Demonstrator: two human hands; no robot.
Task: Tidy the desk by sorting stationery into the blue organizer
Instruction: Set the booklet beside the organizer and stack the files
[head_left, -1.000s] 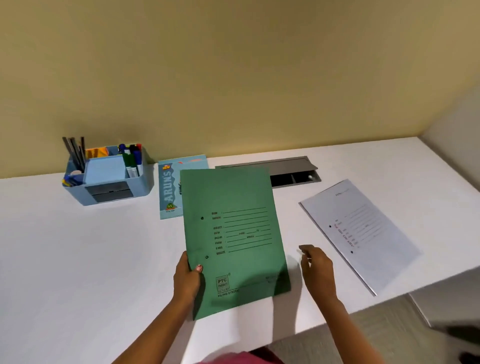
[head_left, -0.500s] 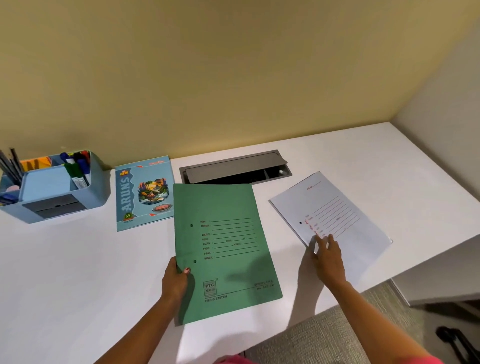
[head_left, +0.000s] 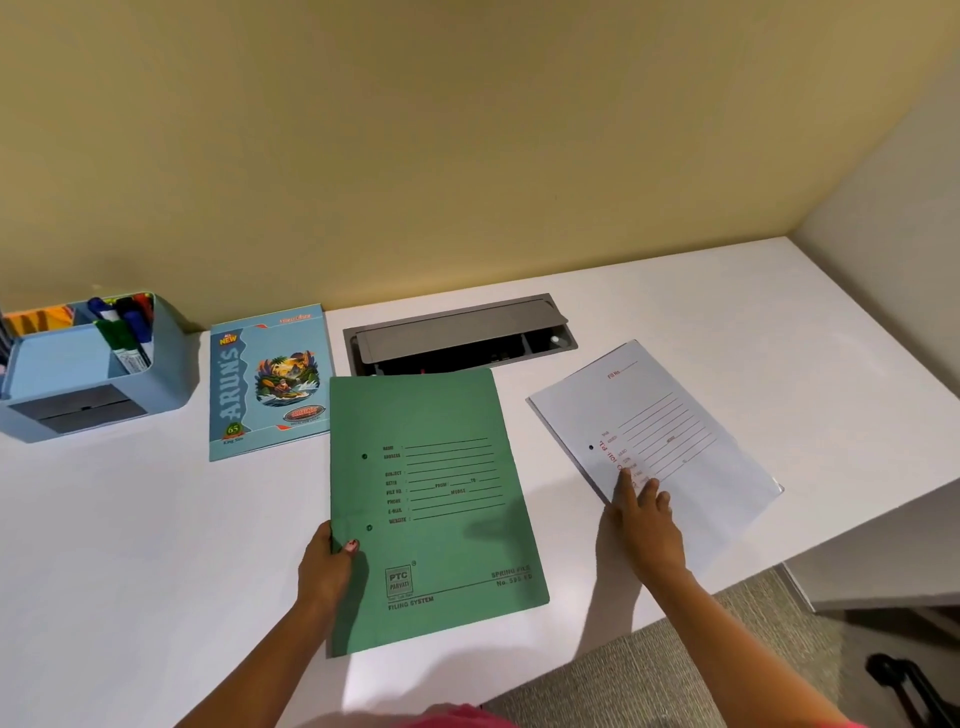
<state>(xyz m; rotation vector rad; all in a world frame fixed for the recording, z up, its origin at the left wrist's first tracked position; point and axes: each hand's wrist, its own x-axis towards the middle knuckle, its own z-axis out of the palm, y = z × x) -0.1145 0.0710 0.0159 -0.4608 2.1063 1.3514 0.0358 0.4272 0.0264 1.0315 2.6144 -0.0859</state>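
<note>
The blue organizer (head_left: 98, 371) at the desk's (head_left: 130, 545) far left edge is cut off by the frame; the markers in it carry labels too small to read. The left hand (head_left: 327, 564) pinches the green folder's (head_left: 431, 499) left edge, thumb on top, fingers hidden beneath. The folder reads "PTC PARVATI", "FILING SYSTEM", "SPRING FILE". The right hand (head_left: 647, 525) lies flat, fingers spread, on the white folder (head_left: 670, 441) near the desk's front right edge; its red print is blurred. A notebook (head_left: 267, 379) reads "ARUN'S".
</note>
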